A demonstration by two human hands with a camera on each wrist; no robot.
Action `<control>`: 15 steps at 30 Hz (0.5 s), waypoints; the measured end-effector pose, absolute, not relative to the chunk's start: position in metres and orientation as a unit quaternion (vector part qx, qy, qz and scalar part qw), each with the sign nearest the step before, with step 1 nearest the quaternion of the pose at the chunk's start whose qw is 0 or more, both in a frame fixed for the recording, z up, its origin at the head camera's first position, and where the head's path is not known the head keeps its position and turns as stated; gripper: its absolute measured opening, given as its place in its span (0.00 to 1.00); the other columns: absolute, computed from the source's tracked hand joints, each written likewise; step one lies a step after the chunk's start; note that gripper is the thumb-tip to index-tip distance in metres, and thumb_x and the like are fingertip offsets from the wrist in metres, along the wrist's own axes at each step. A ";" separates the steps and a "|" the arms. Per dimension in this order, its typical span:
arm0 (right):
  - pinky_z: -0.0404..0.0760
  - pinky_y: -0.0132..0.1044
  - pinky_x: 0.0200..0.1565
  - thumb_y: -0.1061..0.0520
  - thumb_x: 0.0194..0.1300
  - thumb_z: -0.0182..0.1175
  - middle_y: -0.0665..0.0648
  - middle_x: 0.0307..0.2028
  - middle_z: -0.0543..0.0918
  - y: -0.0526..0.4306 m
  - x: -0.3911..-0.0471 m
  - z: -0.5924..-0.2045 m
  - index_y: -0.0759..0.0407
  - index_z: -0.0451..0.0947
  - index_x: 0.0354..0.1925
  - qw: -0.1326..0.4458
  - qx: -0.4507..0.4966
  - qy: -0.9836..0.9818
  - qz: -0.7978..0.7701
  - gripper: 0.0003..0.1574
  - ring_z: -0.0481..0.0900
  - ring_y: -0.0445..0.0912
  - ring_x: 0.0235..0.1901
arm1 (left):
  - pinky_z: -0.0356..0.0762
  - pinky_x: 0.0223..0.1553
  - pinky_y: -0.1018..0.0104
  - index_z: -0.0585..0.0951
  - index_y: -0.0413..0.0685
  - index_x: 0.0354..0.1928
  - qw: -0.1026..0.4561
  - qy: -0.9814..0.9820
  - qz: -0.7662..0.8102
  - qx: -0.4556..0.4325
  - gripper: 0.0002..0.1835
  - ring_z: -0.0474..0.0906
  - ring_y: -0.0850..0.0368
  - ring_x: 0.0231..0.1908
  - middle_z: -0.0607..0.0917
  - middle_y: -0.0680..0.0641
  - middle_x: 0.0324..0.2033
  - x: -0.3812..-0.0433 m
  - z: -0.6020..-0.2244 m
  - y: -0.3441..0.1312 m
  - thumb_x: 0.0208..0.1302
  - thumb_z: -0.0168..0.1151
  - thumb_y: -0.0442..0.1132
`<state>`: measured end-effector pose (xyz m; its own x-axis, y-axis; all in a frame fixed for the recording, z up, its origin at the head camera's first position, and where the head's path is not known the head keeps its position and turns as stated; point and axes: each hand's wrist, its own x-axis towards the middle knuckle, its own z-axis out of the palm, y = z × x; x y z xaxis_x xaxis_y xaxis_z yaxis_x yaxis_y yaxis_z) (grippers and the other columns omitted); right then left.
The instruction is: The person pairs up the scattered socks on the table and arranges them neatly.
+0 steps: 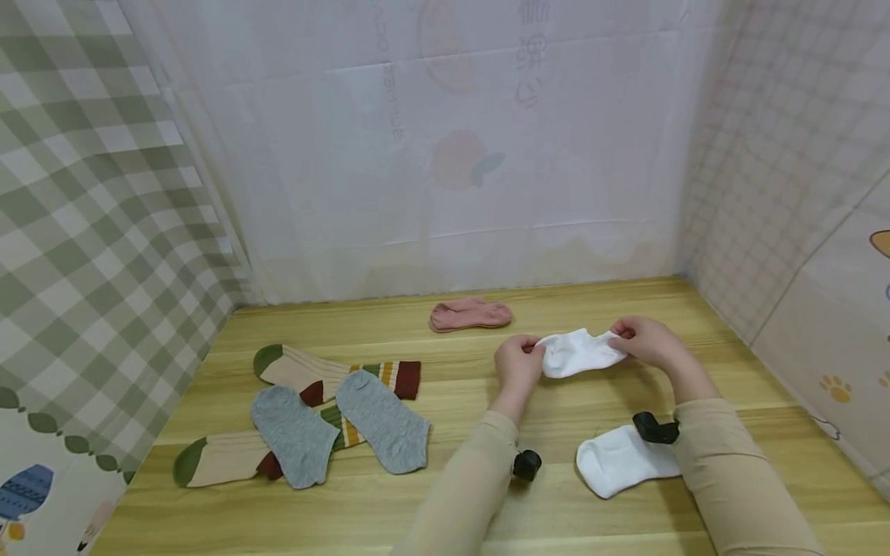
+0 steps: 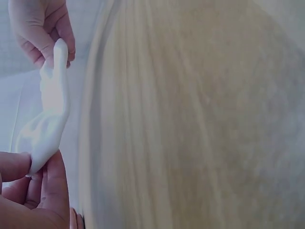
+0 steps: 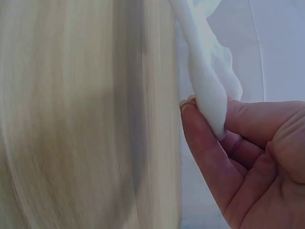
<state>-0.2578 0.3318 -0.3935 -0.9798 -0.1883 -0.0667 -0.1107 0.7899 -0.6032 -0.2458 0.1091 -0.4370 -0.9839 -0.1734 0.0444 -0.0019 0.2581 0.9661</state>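
Note:
A white ankle sock (image 1: pixel 579 354) is stretched sideways between both hands over the right half of the table. My left hand (image 1: pixel 518 366) pinches its left end between thumb and fingers. The other end is pinched by my right hand (image 1: pixel 648 341). In the left wrist view the sock (image 2: pixel 53 102) spans from the near left hand (image 2: pixel 35 191) to the right hand (image 2: pixel 45 28). The right wrist view shows thumb and fingertips of the right hand (image 3: pixel 257 157) on the sock's end. A second white sock (image 1: pixel 619 462) lies flat below, partly hidden by the right forearm.
Two grey socks (image 1: pixel 384 421) lie across a pair of beige striped socks (image 1: pixel 229 457) on the left. Folded pink socks (image 1: pixel 470 314) rest near the back edge of the wooden table (image 1: pixel 487 502). Cloth-covered walls (image 1: pixel 313 193) stand behind and at both sides.

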 end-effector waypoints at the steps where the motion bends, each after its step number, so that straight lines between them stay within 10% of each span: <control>1: 0.75 0.37 0.33 0.59 0.68 0.62 0.58 0.32 0.78 0.330 -0.259 -0.394 0.72 0.75 0.39 0.058 -0.078 0.944 -0.317 0.13 0.73 0.46 0.32 | 0.75 0.29 0.74 0.89 0.43 0.32 0.072 -0.788 -0.608 0.057 0.02 0.74 0.68 0.25 0.82 0.55 0.22 -0.247 -0.437 0.107 0.57 0.71 0.30; 15: 0.77 0.43 0.40 0.58 0.68 0.62 0.65 0.37 0.81 0.292 -0.271 -0.394 0.73 0.75 0.44 0.006 -0.076 0.942 -0.328 0.16 0.77 0.56 0.39 | 0.76 0.32 0.72 0.88 0.39 0.32 0.123 -0.801 -0.583 0.057 0.02 0.77 0.63 0.28 0.84 0.50 0.24 -0.267 -0.434 0.069 0.58 0.69 0.30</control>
<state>-0.2712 0.2919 -0.3940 -0.9884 -0.1466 0.0392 -0.1392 0.7732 -0.6187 -0.2670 0.0688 -0.4338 -0.9633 -0.2345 0.1310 0.0522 0.3147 0.9477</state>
